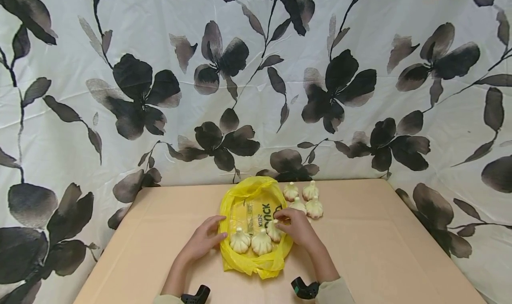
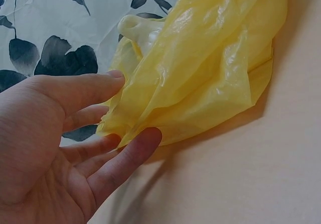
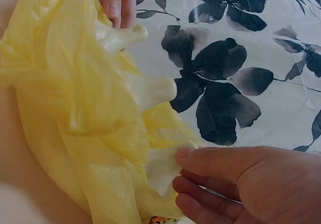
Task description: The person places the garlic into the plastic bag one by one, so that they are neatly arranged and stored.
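A yellow plastic bag [image 1: 256, 268] lies on the table with its mouth spread and dark lettering inside. Two garlic bulbs [image 1: 240, 241] sit side by side in its near part. My right hand [image 1: 298, 228] pinches a third garlic bulb [image 1: 274, 231] by its stem, at the bag's right inner side; in the right wrist view, thumb and fingertips meet at that stem [image 3: 163, 169]. My left hand [image 1: 203, 239] rests at the bag's left rim; in the left wrist view, its fairly straight thumb and fingers touch the yellow plastic [image 2: 200, 78].
Several more garlic bulbs [image 1: 314, 207] stand close together on the table, just right of the bag's far side. The light tan table [image 1: 384, 233] backs onto a white cloth [image 1: 280, 117] with dark flowers. A black wrist device [image 1: 305, 289] is on each wrist.
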`<state>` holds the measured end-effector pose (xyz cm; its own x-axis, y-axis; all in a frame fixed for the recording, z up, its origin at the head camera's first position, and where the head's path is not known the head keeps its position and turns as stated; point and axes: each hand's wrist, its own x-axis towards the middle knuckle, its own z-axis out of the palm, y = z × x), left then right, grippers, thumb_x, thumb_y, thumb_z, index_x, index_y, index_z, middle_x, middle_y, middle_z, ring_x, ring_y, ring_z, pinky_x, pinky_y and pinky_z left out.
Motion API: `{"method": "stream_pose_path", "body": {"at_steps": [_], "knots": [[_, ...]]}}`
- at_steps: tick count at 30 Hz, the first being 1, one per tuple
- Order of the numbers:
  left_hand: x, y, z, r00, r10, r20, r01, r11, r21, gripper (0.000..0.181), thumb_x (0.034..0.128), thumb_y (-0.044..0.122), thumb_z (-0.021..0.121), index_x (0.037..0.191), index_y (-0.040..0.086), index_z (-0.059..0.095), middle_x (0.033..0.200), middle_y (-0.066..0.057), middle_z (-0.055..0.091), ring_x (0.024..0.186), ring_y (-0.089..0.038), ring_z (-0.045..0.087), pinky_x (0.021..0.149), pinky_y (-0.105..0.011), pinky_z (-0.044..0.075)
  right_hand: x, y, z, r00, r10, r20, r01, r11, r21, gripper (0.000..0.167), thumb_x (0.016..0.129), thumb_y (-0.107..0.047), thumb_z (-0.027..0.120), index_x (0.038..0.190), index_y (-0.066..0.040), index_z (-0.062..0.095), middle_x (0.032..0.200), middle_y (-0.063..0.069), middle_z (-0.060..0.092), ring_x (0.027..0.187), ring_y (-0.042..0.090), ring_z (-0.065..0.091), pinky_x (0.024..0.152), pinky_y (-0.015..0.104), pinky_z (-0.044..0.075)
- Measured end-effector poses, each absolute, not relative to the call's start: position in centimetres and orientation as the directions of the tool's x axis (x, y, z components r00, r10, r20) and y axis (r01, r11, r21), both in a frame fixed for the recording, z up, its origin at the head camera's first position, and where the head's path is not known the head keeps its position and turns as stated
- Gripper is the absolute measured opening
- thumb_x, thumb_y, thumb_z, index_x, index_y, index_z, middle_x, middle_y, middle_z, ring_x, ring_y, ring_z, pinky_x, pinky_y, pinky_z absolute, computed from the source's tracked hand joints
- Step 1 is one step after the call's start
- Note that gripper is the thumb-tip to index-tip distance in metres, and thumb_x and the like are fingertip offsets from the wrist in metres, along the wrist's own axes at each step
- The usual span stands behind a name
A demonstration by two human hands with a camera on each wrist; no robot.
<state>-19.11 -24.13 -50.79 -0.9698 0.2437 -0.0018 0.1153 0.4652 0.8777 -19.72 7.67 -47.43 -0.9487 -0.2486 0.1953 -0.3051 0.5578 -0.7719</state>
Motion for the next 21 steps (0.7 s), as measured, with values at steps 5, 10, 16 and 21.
{"method": "stream_pose_path", "body": {"at_steps": [5,10,16,21], "knots": [[-18.8,-24.4,-50.6,-0.97,0.242,-0.012,0.109,0.478,0.872,0.05,0.0899,0.029,0.068,0.137,0.02,0.053,0.15,-0.008,0.041,0.136,-0.036,0.042,0.11,-0.057,0.035,-18.9,7.4,-46.7,-0.958,-0.217,0.186,-0.277,0.544,-0.792,0.019,0.082,-0.007,0.075,0.101,-0.012,0.073,0.101,0.008,0.07,0.091,0.02,0.065,0.081,0.034,0.058],[-18.7,-24.5,-50.8,-0.967,0.253,-0.015,0.108,0.467,0.878,0.052,0.0898,0.03,0.068,0.138,0.018,0.052,0.151,-0.009,0.04,0.137,-0.036,0.041,0.108,-0.056,0.038,-18.5,7.4,-46.2,-0.968,-0.172,0.186,-0.25,0.534,-0.808,0.02,0.081,-0.007,0.075,0.1,-0.015,0.073,0.102,0.009,0.07,0.094,0.023,0.066,0.084,0.034,0.058],[-18.7,-24.6,-50.7,-0.969,0.248,-0.01,0.112,0.475,0.873,0.054,0.0887,0.033,0.069,0.138,0.02,0.052,0.151,-0.008,0.04,0.139,-0.034,0.038,0.112,-0.057,0.033,-18.1,7.8,-45.5,-0.968,-0.134,0.21,-0.249,0.526,-0.813,0.02,0.082,-0.007,0.074,0.1,-0.017,0.074,0.104,0.008,0.071,0.097,0.02,0.067,0.083,0.031,0.058],[-18.8,-24.7,-50.6,-0.965,0.263,0.004,0.134,0.478,0.868,0.052,0.0892,0.032,0.069,0.137,0.019,0.052,0.15,-0.009,0.041,0.138,-0.035,0.039,0.112,-0.057,0.033,-17.6,8.4,-45.3,-0.973,-0.082,0.215,-0.226,0.504,-0.834,0.022,0.081,-0.004,0.074,0.099,-0.017,0.074,0.104,0.005,0.071,0.098,0.022,0.067,0.082,0.033,0.058]]}}
